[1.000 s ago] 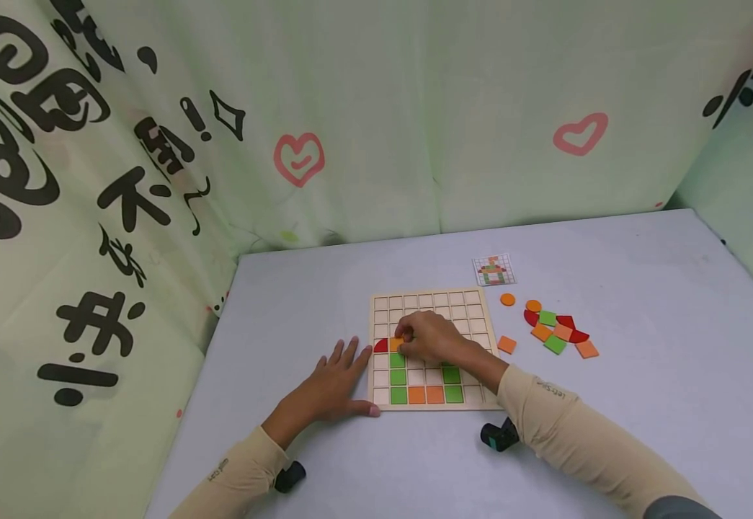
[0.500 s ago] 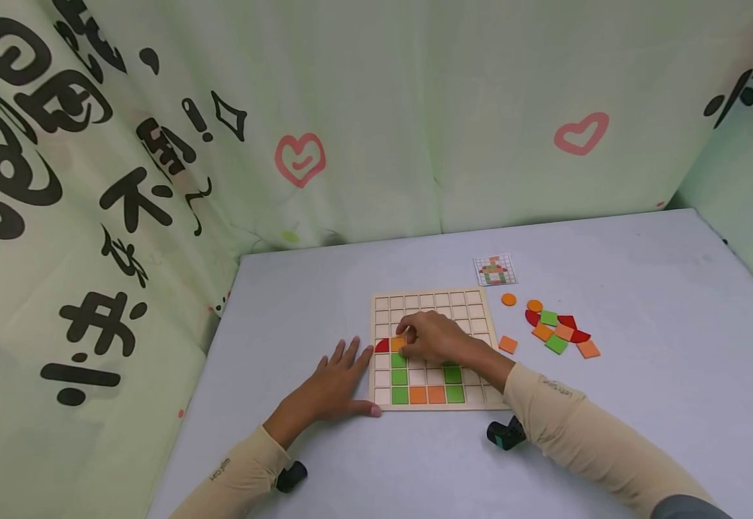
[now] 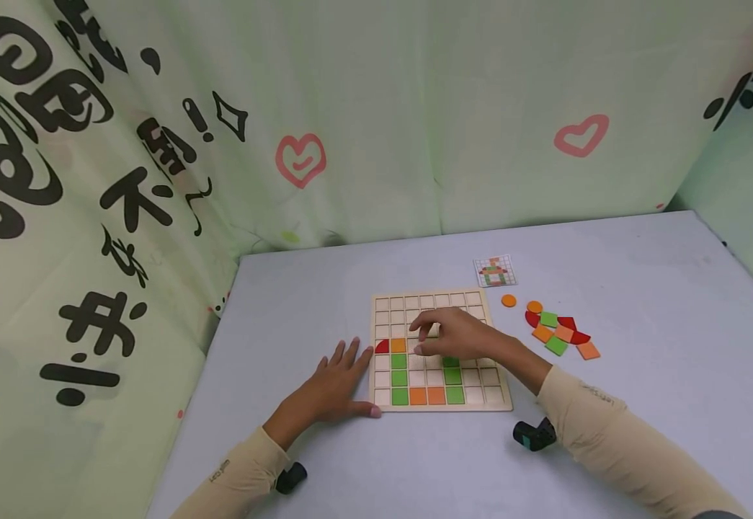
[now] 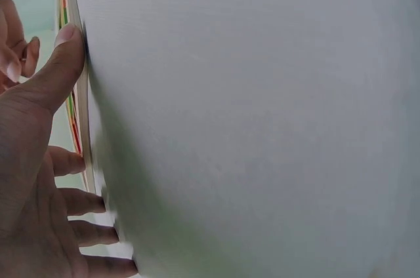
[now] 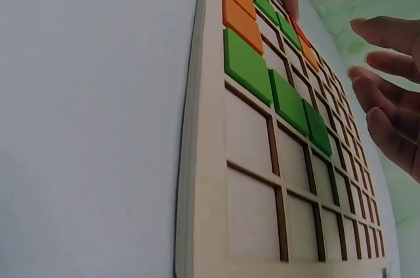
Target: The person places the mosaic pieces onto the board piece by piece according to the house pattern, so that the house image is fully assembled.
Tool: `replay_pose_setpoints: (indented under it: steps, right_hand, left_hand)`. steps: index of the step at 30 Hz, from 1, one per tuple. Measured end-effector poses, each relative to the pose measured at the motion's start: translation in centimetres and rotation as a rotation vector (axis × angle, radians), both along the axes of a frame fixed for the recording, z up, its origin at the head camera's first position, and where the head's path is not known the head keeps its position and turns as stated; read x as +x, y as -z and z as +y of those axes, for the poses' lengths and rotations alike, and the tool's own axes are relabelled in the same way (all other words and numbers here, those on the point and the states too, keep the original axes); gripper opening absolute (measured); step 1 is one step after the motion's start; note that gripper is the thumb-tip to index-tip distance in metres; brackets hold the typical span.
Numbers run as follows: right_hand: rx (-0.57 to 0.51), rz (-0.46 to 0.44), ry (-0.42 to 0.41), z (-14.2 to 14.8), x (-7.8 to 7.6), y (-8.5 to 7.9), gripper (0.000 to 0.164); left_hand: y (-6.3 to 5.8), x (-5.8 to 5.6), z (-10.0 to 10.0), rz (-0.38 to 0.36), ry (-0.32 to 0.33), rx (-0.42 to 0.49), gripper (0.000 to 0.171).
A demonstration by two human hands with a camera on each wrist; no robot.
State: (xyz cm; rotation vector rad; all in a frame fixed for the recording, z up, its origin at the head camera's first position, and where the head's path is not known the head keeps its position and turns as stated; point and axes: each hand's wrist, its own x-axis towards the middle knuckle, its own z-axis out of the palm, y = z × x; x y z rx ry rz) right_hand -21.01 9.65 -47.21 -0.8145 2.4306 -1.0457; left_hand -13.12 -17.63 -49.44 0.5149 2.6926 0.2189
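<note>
A wooden grid board (image 3: pixel 506 396) lies on the table with coloured tiles set in its cells. Spread beside the board's left edge, my left hand (image 3: pixel 333 389) rests with thumb and index finger at the frame; the left wrist view shows that thumb (image 4: pixel 62 68) against the board's side. Over the middle of the board hovers my right hand (image 3: pixel 457 335), fingers loosely bent, thumb apart, holding nothing. To its left an orange square tile (image 3: pixel 398 345) sits beside a red rounded tile (image 3: pixel 382 347). Below are green tiles (image 5: pixel 246 65) and two orange squares (image 3: pixel 426 396) in the bottom row.
Right of the board lies a loose cluster of red, green and orange tiles (image 3: pixel 556 345), with an orange disc (image 3: pixel 509 300) closer to the board. A small pattern card (image 3: pixel 496 271) lies behind the board. Printed curtains (image 3: pixel 376 108) surround the table (image 3: pixel 661 303).
My right hand has left the orange square tile in its cell and moved right across the board. Its forearm now covers the single orange tile right of the board. My left hand stays put.
</note>
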Motion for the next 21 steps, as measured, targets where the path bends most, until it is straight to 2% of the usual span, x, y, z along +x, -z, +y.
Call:
replay_pose_setpoints:
  steps: [4,11,16,21]
  right_hand:
    - [-0.024,-0.012,0.008,2.2,-0.1,-0.3,0.036]
    - [-0.028,-0.022,0.089,6.6,0.0,-0.4,0.029]
    - [-0.002,0.008,0.147,9.3,0.7,-0.9,0.029]
    - [0.065,0.064,0.178,11.4,1.4,-0.5,0.033]
  left_hand:
    - [0.1,0.0,0.0,0.001,-0.004,-0.001,0.111]
    - [0.0,0.0,0.0,0.004,0.001,0.001,0.111]
    - [-0.1,0.1,0.0,-0.002,-0.003,0.01,0.111]
    - [0.0,0.0,0.0,-0.003,0.0,0.008,0.111]
